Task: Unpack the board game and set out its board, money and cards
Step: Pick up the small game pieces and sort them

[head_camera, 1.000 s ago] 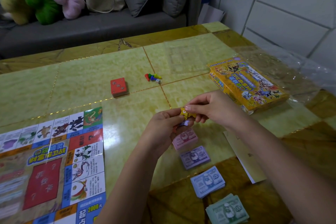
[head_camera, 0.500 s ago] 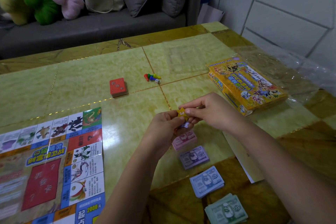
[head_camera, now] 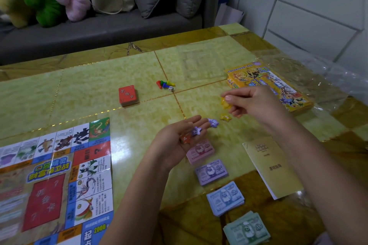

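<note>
My left hand (head_camera: pixel 175 141) lies palm up with straight fingers, carrying small star tokens: purple ones (head_camera: pixel 197 131) and an orange one (head_camera: pixel 184 138). My right hand (head_camera: pixel 253 103) pinches yellow star tokens (head_camera: pixel 226 102) above the table. One yellow star marked 3 (head_camera: pixel 226 116) and a purple star marked 2 (head_camera: pixel 213 122) lie near my left fingertips. The game board (head_camera: pixel 59 181) lies unfolded at the lower left. A red card deck (head_camera: pixel 127 95) sits mid-table. Money stacks stand in a row: pink (head_camera: pixel 201 153), purple (head_camera: pixel 211 171), blue (head_camera: pixel 226 198), green (head_camera: pixel 247 229).
The yellow game box (head_camera: pixel 266 83) lies at the right on clear plastic wrap (head_camera: pixel 318 77). Coloured pawns and a white die (head_camera: pixel 166 85) sit in the middle. A beige booklet (head_camera: pixel 272 167) lies by my right forearm. A grey sofa with plush toys stands behind the table.
My hands have come apart. The left turned palm up with tokens on it; the right moved right and away with yellow stars. Loose stars now lie on the table.
</note>
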